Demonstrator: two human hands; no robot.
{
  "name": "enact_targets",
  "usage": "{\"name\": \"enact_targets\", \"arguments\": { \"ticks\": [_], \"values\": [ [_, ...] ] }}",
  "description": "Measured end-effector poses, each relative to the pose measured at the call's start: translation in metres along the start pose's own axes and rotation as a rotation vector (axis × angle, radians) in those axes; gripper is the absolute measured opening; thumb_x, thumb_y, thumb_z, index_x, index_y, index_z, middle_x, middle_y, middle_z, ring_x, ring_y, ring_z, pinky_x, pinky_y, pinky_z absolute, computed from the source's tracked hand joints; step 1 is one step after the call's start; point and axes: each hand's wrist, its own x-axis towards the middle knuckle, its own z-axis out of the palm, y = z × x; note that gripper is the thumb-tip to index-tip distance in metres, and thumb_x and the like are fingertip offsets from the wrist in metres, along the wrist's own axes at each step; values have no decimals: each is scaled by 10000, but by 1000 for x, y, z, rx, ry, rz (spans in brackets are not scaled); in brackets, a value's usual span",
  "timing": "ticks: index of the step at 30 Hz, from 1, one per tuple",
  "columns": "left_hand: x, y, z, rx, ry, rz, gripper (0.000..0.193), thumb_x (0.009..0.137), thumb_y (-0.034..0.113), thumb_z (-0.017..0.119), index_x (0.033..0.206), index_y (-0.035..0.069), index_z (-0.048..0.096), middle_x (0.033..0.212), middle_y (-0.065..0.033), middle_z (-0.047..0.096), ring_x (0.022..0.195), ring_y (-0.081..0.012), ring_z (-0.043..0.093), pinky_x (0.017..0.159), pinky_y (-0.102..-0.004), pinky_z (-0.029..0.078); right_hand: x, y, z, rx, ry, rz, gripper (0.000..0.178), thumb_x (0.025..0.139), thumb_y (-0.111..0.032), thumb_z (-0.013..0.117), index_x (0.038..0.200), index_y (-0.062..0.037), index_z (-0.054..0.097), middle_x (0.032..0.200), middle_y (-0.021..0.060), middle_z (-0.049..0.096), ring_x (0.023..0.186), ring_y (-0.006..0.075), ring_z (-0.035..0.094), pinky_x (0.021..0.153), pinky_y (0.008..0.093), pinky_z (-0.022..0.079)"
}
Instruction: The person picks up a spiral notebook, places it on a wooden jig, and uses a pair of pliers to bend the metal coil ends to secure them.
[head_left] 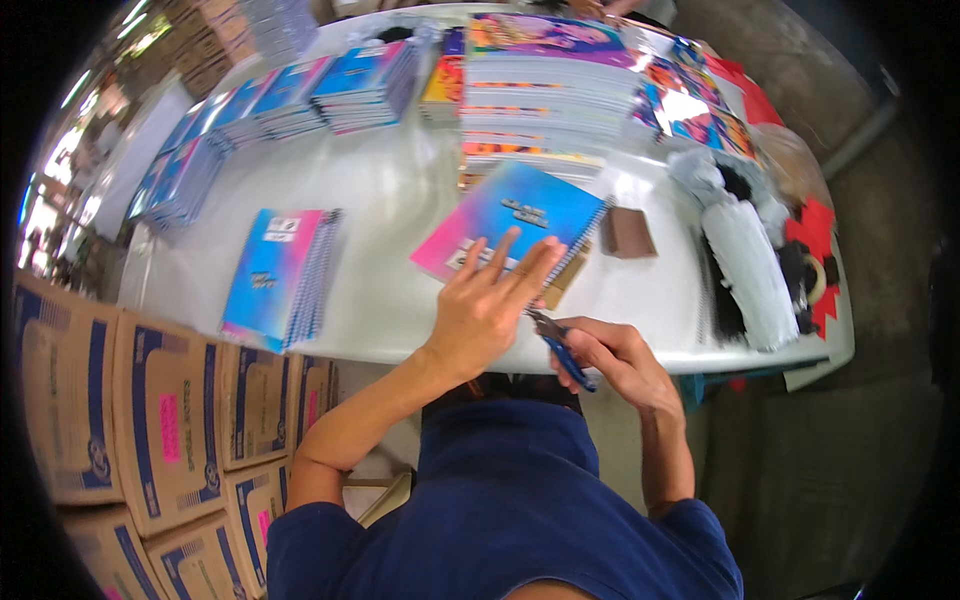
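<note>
A blue and pink spiral notebook (pixel 525 205) lies tilted on the white table in front of me, its wire binding along the right side. My left hand (pixel 485 300) rests on its lower part with the fingers stretched out and spread. My right hand (pixel 620 365) is closed round blue-handled pliers (pixel 568 362). Their metal jaws are at the near end of the wire binding; whether they grip the wire is too small to tell. A piece of brown card (pixel 570 282) shows partly under the notebook's right edge. To the right is a brown block (pixel 630 233).
A spiral notebook pile (pixel 270 275) stands at the left. More notebook stacks (pixel 362 85) line the far left, with a tall stack of printed sheets (pixel 545 95) behind my notebook. Plastic bundles (pixel 750 265) and a tape roll (pixel 815 280) lie right. Cartons (pixel 165 420) stand lower left.
</note>
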Motion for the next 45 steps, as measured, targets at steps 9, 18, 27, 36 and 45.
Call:
{"name": "enact_targets", "arguments": {
  "ticks": [9, 18, 27, 36, 45],
  "values": [
    [-1, -86, -146, 5, 366, -204, 622, 744, 22, 691, 1343, 112, 548, 1372, -72, 551, 1222, -271, 560, 953, -346, 485, 38, 44, -92, -622, 532, -326, 270, 954, -94, 555, 1198, 12, 602, 942, 106, 584, 788, 163, 554, 695, 266, 466],
    [-166, -179, -176, -65, -569, -547, 731, 720, 354, 735, 1392, 183, 503, 1503, -46, 398, 1439, -326, 244, 1161, -523, 147, 73, 114, -105, -1270, 472, -631, 317, 843, -34, 647, 1155, 16, 613, 1015, 179, 588, 887, 327, 585, 782, 388, 482],
    [-118, -183, -160, -228, -246, -539, 719, 750, 446, 733, 1377, 166, 519, 1464, -69, 452, 1416, -329, 304, 1151, -531, 154, 171, -60, -224, -843, 1074, -620, 396, 976, -347, 551, 879, 22, 653, 725, 45, 587, 670, 83, 533, 590, 254, 443],
    [0, -153, -77, -370, 26, -311, 526, 846, 69, 684, 1349, 135, 547, 1427, -71, 499, 1407, -297, 332, 1145, -435, 223, 233, -153, -214, -737, 656, 37, 437, 743, -383, 809, 790, 16, 637, 672, 26, 596, 595, 117, 574, 510, 239, 523],
    [115, -131, -19, -1115, 199, -460, 687, 897, 223, 682, 1453, 26, 331, 1427, -113, 453, 1329, -193, 398, 1075, -315, 314, 105, -88, -117, -439, 940, -664, 367, 752, -203, 801, 654, -58, 479, 651, -39, 466, 602, 70, 400, 531, 261, 304]
  ]
}}
